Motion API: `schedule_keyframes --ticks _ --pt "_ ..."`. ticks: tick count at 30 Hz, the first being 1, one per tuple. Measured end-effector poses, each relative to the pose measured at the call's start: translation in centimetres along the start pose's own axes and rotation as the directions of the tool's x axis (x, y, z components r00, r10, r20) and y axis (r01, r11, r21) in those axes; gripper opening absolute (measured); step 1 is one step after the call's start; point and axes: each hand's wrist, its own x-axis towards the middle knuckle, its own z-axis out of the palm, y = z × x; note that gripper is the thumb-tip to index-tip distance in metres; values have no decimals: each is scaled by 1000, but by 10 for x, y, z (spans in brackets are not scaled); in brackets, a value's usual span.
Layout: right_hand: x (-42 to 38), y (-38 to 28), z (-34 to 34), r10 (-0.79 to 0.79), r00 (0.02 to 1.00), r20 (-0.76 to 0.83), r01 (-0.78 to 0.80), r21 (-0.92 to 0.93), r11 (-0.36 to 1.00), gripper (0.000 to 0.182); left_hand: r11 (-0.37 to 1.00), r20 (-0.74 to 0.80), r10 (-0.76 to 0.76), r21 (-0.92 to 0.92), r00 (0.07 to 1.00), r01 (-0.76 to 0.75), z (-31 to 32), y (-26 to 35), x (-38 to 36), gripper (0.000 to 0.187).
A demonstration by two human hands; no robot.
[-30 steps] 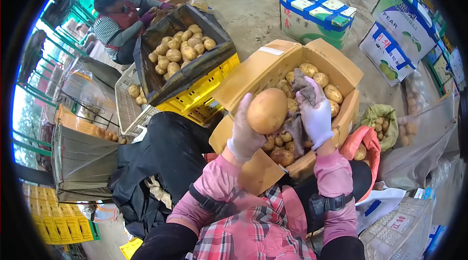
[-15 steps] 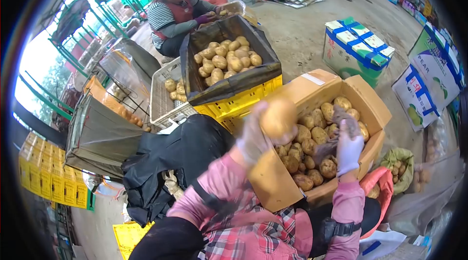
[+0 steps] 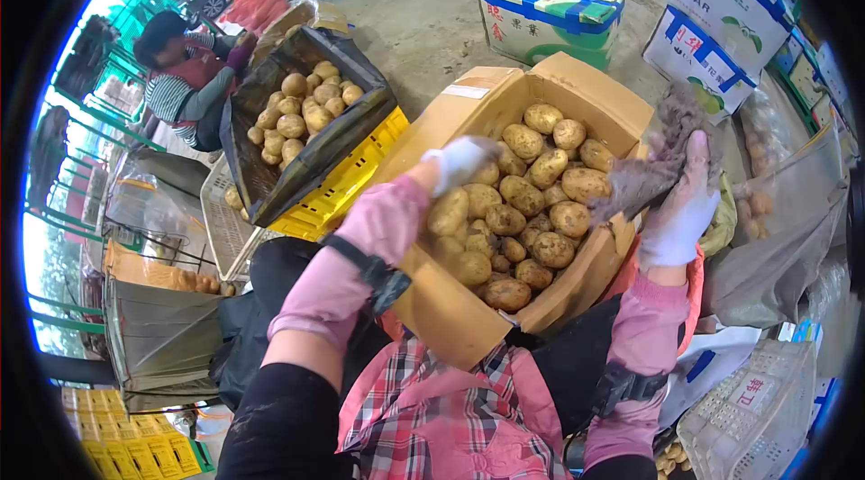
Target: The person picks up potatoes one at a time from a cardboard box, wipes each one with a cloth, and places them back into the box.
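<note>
My left hand (image 3: 461,163), in a whitish glove, is over the left rim of an open cardboard box (image 3: 464,313). Motion smears its fingers, so their grip cannot be read. Inside the box lie several soil-marked potatoes (image 3: 523,196). Beyond the box's right wall, my right hand (image 3: 689,210) is gloved too and grips a dirty grey cloth (image 3: 662,151) that hangs over that wall. To the left, a yellow crate (image 3: 347,178) with a dark liner (image 3: 248,151) holds several cleaner-looking potatoes (image 3: 302,111).
A co-worker (image 3: 185,79) sits behind the lined crate. A strapped carton (image 3: 550,12) stands behind the box, with stacked pear cartons (image 3: 703,39) farther right. A white plastic basket (image 3: 752,403) lies at lower right; yellow crates (image 3: 135,439) are at lower left.
The view has swung right. My left hand held a large potato raised before; none is visible in it now. My right hand has moved from over the potatoes to outside the box's right wall.
</note>
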Motion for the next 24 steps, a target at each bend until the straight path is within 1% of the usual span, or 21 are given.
schedule_keyframes --ticks 1,2,3,4,5,6,7,8,9,11,12,15,17,18,21,23,24 --pt "-6 0 -5 10 999 32 -8 -59 998 39 986 206 -167 36 964 163 17 1 19 34" --pt "-10 2 1 21 996 89 -13 -90 996 37 913 225 -405 142 886 382 61 -28 40 33" --pt "-14 -1 14 138 990 16 -136 -93 986 41 795 115 -604 156 789 586 31 34 38 28" --pt "-17 2 12 139 987 80 -130 -105 986 41 724 156 -686 247 711 644 52 12 54 27" --pt "-19 0 14 131 983 129 -101 -214 971 47 646 167 -763 185 624 740 48 20 58 35" --pt "-19 5 11 121 982 145 -78 -271 960 45 617 55 -781 215 622 757 91 -18 65 34" --pt "-23 -1 18 174 980 97 -139 -288 947 43 514 -45 -837 276 545 812 150 -81 73 33" --pt "-23 2 21 166 982 88 -138 -263 955 41 464 -48 -875 198 482 863 151 -80 74 34" --pt "-21 7 20 141 985 95 -109 -281 954 40 421 -32 -904 117 427 900 150 -72 78 36" --pt "-22 14 22 189 974 127 -148 -276 950 41 347 -58 -929 205 365 915 156 -67 75 43" --pt "-23 18 24 195 971 140 -152 -268 951 41 288 -129 -935 271 331 919 146 -52 74 53" --pt "-24 31 26 231 959 167 -182 -262 948 41 299 -119 -939 185 323 936 144 -57 71 60" --pt "-23 35 27 271 946 177 -220 -263 939 40 354 -122 -921 131 370 926 163 -79 70 63" --pt "-24 33 29 260 947 188 -207 -261 943 40 383 -131 -909 107 395 918 166 -89 69 64" --pt "-27 27 31 222 954 203 -173 -235 957 40 383 -88 -921 -15 381 923 128 -53 60 61" --pt "-30 31 30 204 957 204 -164 -199 966 40 397 -96 -915 -33 393 917 126 -56 57 60" --pt "-35 27 31 232 953 192 -193 -202 960 40 407 -101 -911 -45 401 913 133 -64 59 59"
